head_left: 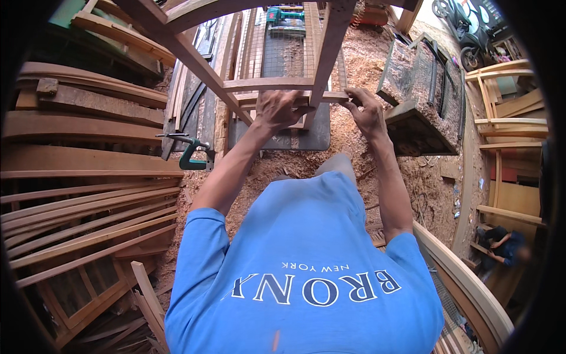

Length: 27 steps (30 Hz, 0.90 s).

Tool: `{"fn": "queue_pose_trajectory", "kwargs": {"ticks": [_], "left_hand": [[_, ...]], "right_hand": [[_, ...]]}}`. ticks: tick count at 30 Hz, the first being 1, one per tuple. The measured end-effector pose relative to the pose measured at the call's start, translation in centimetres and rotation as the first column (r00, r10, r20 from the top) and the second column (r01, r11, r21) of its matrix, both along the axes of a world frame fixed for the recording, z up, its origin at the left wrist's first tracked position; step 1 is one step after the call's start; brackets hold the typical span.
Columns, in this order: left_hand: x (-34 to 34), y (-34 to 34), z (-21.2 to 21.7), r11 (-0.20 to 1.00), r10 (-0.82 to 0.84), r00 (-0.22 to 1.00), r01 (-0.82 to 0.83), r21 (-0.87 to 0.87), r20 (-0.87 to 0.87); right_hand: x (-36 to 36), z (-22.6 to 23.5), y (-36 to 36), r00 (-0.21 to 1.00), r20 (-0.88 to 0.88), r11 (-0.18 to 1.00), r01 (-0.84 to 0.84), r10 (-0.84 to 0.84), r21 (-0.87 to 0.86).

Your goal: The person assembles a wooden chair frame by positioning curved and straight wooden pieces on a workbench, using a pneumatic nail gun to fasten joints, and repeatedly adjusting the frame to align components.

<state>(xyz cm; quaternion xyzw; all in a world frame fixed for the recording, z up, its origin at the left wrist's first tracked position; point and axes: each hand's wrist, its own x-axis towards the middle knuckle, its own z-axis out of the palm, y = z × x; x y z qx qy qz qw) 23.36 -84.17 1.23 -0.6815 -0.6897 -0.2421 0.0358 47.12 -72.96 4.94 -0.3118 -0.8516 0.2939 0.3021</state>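
A wooden frame of slats [268,84] stands in front of me on a sawdust-covered floor. My left hand [277,110] grips its lower cross rail [330,95] just left of an upright slat [328,47]. My right hand [365,109] pinches the same rail at its right end. Both arms reach forward from my blue shirt.
Long curved wooden boards [82,153] are stacked on the left. A green clamp [190,154] lies beside them. A wire-mesh crate [413,82] sits at right, with wooden frames [507,112] behind. A motorbike [466,29] stands top right; a person [501,245] crouches at lower right.
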Motion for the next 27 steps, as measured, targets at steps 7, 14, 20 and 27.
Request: {"fn": "queue_pose_trajectory", "kwargs": {"ticks": [7,14,20,27], "left_hand": [[-0.2,0.3,-0.3,0.999,-0.047,0.997,0.046,0.004,0.065],[-0.5,0.2,-1.4,0.993,-0.059,0.993,0.049,0.104,0.101],[-0.6,0.1,0.7,0.968,-0.097,0.995,0.094,0.232,0.003],[-0.9,-0.4,2.7,0.968,-0.075,0.997,0.080,0.238,-0.031]], "right_hand": [[-0.1,1.4,-0.9,0.995,0.072,0.960,0.049,-0.071,0.276],[-0.6,1.2,-1.1,0.980,0.195,0.866,-0.062,-0.042,0.496],[-1.4,2.3,-0.9,0.978,0.204,0.909,-0.123,0.043,0.398],[-1.5,3.2,-0.4,0.977,0.180,0.916,-0.175,0.115,0.361]]}}
